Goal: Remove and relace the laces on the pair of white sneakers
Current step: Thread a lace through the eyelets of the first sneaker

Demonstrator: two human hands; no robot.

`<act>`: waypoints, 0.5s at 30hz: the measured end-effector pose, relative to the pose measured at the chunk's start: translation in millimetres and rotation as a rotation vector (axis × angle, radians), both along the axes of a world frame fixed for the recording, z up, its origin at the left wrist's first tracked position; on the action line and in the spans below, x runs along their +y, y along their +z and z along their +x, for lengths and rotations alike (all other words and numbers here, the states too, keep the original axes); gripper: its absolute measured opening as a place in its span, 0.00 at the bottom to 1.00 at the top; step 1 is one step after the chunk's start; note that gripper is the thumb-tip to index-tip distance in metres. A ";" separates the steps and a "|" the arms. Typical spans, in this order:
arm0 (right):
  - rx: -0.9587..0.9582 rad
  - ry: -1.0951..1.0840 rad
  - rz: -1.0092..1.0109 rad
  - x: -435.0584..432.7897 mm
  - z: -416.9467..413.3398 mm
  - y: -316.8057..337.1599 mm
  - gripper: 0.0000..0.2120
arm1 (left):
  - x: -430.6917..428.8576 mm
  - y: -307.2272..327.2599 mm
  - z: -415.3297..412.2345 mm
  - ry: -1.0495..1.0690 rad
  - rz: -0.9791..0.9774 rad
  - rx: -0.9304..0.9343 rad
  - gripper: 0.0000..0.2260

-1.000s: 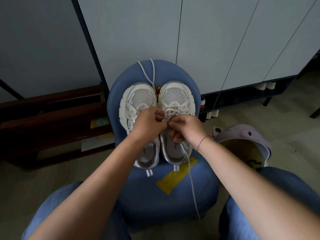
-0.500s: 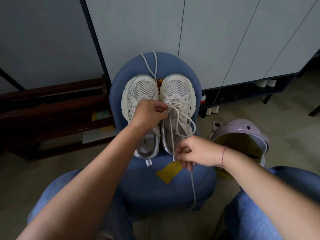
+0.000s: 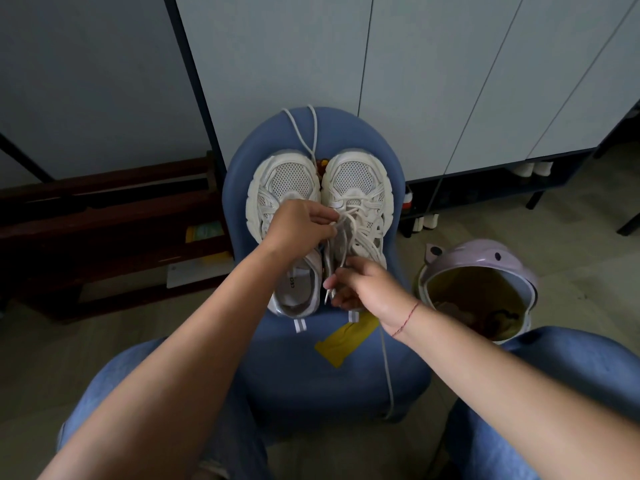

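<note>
Working outward from the knees, I judge the job to be short of halfway. Nearest to me, below the right hand's (image 3: 367,289) fingers, a long tail of the lace (image 3: 385,362) hangs over the front of the blue stool (image 3: 294,368), just beside a strip of yellow tape (image 3: 346,337). Those fingers are curled round the lace close to its tipped end, which pokes out on their thumb side.

Just beyond them, the left hand (image 3: 301,226) pinches a strand of the same lace between thumb and forefinger, over the tongue of the right sneaker (image 3: 356,188). That shoe lies under and beyond both sets of fingers. Its lace stands in slack loops between the two grips, while the rows toward the toe are threaded and crossed. So I take this lace as only partly drawn out.

The left sneaker (image 3: 284,181) sits under the left palm, touching its partner side by side. I see no lace on the parts that show, though the hand hides most of its throat, so I cannot be certain.

Farthest from the fingers, past both toes, a loose lace (image 3: 304,133) lies over the stool's far rim. I read it as the left shoe's lace, already removed.

By my reckoning, what is left is the rest of this lace to pull free, then both shoes to relace.
</note>
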State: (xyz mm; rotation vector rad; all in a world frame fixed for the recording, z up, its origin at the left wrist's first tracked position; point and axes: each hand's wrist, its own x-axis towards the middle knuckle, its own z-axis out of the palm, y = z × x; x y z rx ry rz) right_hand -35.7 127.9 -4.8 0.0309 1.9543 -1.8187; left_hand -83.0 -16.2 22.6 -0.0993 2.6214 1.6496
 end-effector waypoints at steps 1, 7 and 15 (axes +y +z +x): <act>-0.019 -0.026 -0.047 1.0 -0.7 -0.3 0.08 | -0.2 -0.1 -0.6 -0.002 0.006 -0.005 0.12; -0.175 -0.194 -0.251 4.5 -8.3 0.6 0.08 | 0.9 0.8 -0.8 0.008 0.045 -0.025 0.12; -0.135 -0.261 -0.169 -1.6 -10.9 -2.0 0.09 | 3.0 2.0 1.6 0.015 0.034 -0.023 0.12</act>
